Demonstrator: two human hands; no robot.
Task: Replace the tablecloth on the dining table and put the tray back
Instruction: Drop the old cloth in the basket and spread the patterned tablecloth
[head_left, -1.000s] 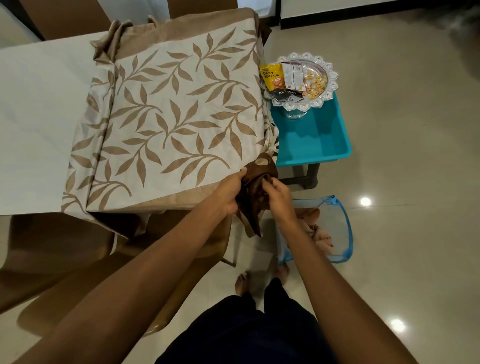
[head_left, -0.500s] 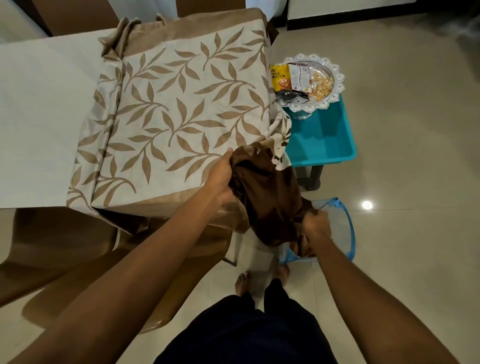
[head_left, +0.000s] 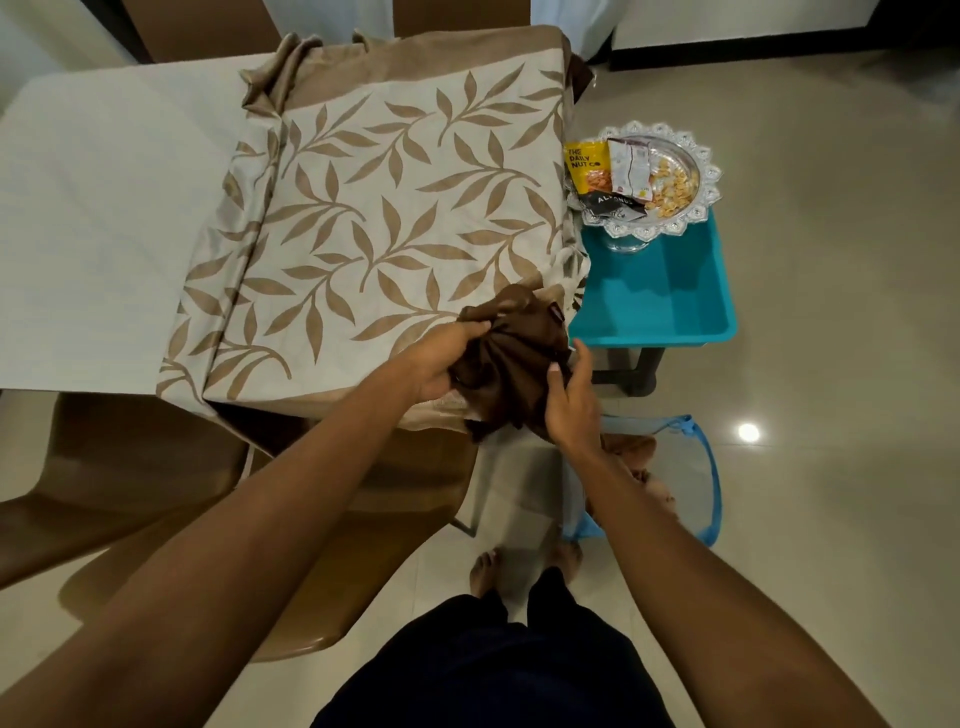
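A cream tablecloth (head_left: 395, 218) with brown leaves lies partly folded over the right half of the dining table (head_left: 104, 218). At the table's near right corner a bunch of dark brown cloth (head_left: 511, 353) is gathered. My left hand (head_left: 441, 358) grips its left side. My right hand (head_left: 569, 400) holds its right side, thumb on the fabric. A silver tray (head_left: 701, 208) with snack packets and nuts stands on a teal stool (head_left: 665, 296) right of the table.
Brown chairs (head_left: 130, 467) are tucked under the table's near edge. A blue mesh basket (head_left: 675, 478) with cloth inside stands on the tiled floor below the stool. My bare feet (head_left: 485, 571) are on the floor beside a chair.
My right hand had pulled the brown cloth down towards the basket and has now come back up to the bunch at the table corner. My left hand kept its grip.
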